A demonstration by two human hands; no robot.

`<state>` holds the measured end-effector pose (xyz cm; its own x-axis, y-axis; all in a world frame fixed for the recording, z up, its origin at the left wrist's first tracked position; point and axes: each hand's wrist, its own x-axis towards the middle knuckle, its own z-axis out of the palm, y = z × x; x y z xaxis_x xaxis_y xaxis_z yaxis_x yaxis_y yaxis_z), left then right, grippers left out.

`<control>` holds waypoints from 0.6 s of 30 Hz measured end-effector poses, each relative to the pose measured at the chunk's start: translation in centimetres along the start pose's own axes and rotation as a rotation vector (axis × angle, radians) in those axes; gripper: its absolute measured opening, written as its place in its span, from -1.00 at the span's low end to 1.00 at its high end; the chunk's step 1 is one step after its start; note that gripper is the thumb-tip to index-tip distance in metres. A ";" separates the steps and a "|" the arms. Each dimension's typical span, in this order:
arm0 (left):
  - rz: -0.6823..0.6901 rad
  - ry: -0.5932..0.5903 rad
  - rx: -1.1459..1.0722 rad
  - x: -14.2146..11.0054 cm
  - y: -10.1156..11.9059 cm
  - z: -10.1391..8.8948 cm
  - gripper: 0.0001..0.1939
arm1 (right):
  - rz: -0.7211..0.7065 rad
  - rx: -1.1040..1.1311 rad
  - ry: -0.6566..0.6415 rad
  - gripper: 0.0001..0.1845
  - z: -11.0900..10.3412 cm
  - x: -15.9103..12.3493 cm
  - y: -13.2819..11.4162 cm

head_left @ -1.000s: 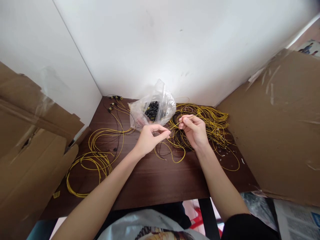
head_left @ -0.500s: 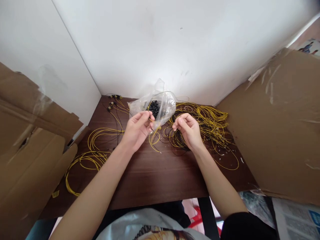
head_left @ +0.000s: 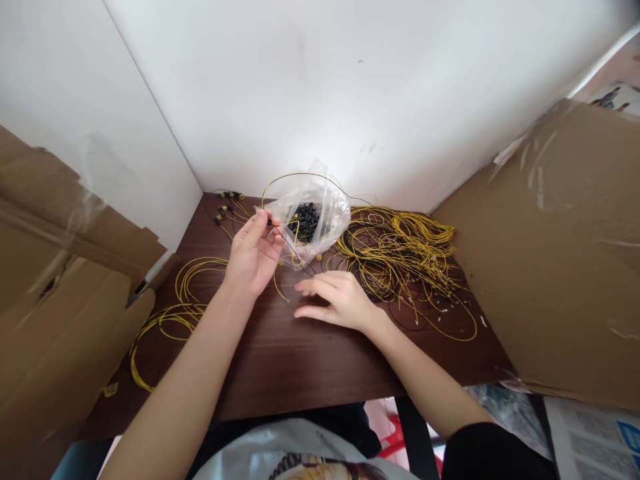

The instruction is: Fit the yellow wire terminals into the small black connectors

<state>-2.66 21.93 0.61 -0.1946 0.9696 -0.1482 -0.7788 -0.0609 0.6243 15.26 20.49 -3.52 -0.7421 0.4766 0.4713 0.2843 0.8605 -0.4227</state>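
Observation:
My left hand (head_left: 254,255) pinches a small black part (head_left: 270,221) between thumb and fingers. Thin yellow and black wires (head_left: 285,175) run from this grip, one looping up over the bag. Lower and to the right, my right hand (head_left: 336,297) has its thumb and fingers apart, close to a dark wire, with nothing visible between them. Behind both hands, a clear plastic bag (head_left: 337,212) lies open with many small black pieces (head_left: 306,219) inside. A yellow wire end (head_left: 281,291) hangs below my left hand.
A tangled heap of yellow and black wires (head_left: 400,247) covers the table's right side. Coiled yellow wires (head_left: 183,313) lie at left, with wired black ends (head_left: 225,212) behind. Cardboard (head_left: 540,267) stands on the right, more cardboard (head_left: 75,280) on the left. A white wall (head_left: 300,87) closes the back.
My left hand has moved left and slightly up, bringing the black part and wires along. My right hand has moved left and down, and its pinched fingers have spread.

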 end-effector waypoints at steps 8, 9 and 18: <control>0.002 0.011 -0.038 0.3 0.0 -0.2 -0.89 | -0.022 -0.156 -0.111 -0.72 1.6 0.1 -0.3; 0.002 0.011 -0.041 0.3 0.0 -0.3 -0.89 | -0.012 -0.111 -0.102 -0.73 1.8 0.2 -0.4; 0.274 0.199 0.122 1.4 0.6 -1.6 -0.88 | 0.392 1.160 0.154 -0.93 -2.2 0.2 1.9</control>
<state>-4.36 22.82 -0.46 -0.5080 0.8554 -0.1010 -0.6069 -0.2723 0.7467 16.99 22.64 -2.58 -0.6264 0.7505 0.2107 -0.2933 0.0235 -0.9557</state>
